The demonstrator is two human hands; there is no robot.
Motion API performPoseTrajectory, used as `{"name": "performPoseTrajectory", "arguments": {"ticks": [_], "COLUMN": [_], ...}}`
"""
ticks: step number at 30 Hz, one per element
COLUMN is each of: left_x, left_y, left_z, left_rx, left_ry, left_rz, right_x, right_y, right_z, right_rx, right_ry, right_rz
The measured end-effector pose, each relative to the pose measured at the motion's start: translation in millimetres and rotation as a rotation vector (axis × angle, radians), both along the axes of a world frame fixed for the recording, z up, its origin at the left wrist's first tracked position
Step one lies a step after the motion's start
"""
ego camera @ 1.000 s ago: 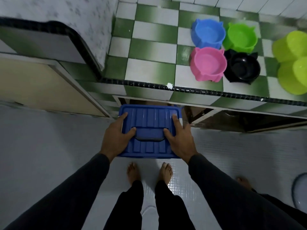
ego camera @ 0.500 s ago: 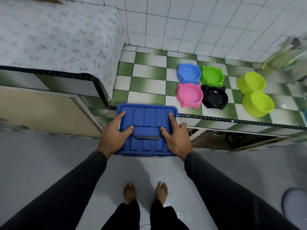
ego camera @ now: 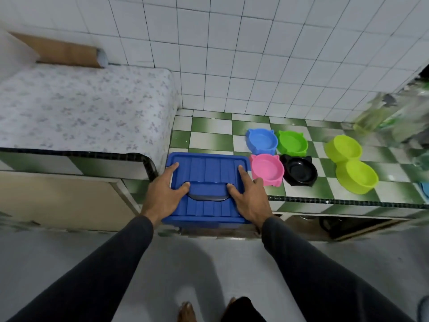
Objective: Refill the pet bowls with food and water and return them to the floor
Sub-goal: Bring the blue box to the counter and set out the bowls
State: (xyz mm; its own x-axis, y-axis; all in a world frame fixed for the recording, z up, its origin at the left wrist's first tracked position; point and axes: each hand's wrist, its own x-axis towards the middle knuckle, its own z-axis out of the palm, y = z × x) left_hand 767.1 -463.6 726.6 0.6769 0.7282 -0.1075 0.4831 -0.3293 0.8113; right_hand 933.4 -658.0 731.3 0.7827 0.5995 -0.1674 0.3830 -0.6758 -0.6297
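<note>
I hold a blue lidded plastic box (ego camera: 206,168) by both sides at the counter's front edge, its far part over the green-and-white checked countertop (ego camera: 209,138). My left hand (ego camera: 163,194) grips its left side and my right hand (ego camera: 249,197) its right side, thumbs at the dark lid handle. To the right on the counter stand empty pet bowls: blue (ego camera: 262,140), green (ego camera: 292,142), pink (ego camera: 267,169), black (ego camera: 300,170), and a yellow-green double bowl (ego camera: 352,166).
A raised block covered in flowered cloth (ego camera: 81,108) stands left of the box. White wall tiles rise behind. Blurred greenish items (ego camera: 394,115) sit at the far right. An open cupboard space (ego camera: 343,225) lies under the counter. Grey floor and my bare feet are below.
The blue box has risen from below the counter edge to counter height, both hands keeping the same grip. The view has tilted up, showing more wall.
</note>
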Motion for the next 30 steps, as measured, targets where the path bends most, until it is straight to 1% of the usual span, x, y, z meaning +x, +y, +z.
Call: {"name": "performPoseTrajectory", "arguments": {"ticks": [6, 9, 13, 17, 24, 30], "left_x": [36, 59, 95, 133, 187, 216], "left_y": [36, 54, 79, 99, 126, 155], "left_z": [6, 3, -4, -11, -20, -36], "left_rx": [0.05, 0.044, 0.073, 0.082, 0.109, 0.133], "left_ry": [0.013, 0.003, 0.034, 0.054, 0.072, 0.12], "left_rz": [-0.03, -0.034, -0.028, -0.018, 0.015, -0.003], "right_x": [35, 59, 95, 130, 188, 220], "right_y": [31, 50, 74, 96, 129, 154], "right_z": [-5, -9, -11, -10, -17, -28], "right_rx": [-0.008, -0.021, -0.033, -0.005, -0.019, -0.025], "right_ry": [-0.025, -0.045, -0.094, -0.029, -0.034, 0.011], "right_rz": [-0.029, -0.031, -0.003, 0.008, 0.025, 0.015]}}
